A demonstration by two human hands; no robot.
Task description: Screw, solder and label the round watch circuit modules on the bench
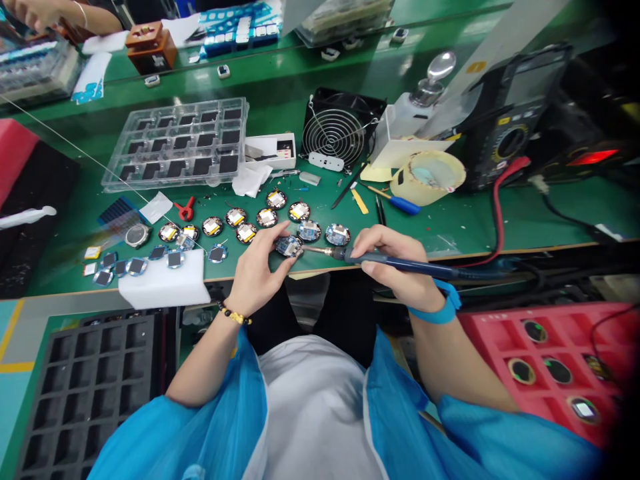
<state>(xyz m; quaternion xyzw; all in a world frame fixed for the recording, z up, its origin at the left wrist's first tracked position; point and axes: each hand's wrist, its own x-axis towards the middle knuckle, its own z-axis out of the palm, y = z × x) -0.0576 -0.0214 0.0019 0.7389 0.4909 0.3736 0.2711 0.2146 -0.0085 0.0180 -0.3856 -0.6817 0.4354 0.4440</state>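
Between the thumb and fingers of my left hand (261, 268) is a small round circuit-board module (289, 246), held at the bench's front edge. My right hand (393, 260) grips a dark blue soldering iron (407, 264) like a pen. Its metal tip (314, 249) points left and reaches the module's right side; whether it touches cannot be made out. Two similar board modules (337, 234) lie just behind and to the right. Several round modules with yellow-edged silver cells (236, 217) stand in loose rows behind my left hand.
A clear compartment tray (177, 143), a fan (336, 130), a tape roll (429, 177) and a multimeter (520, 120) stand farther back. Small boards lie by white foam (165, 283) at left. A red foam tray (545, 333) sits low right. Another person's hand (37, 15) shows top left.
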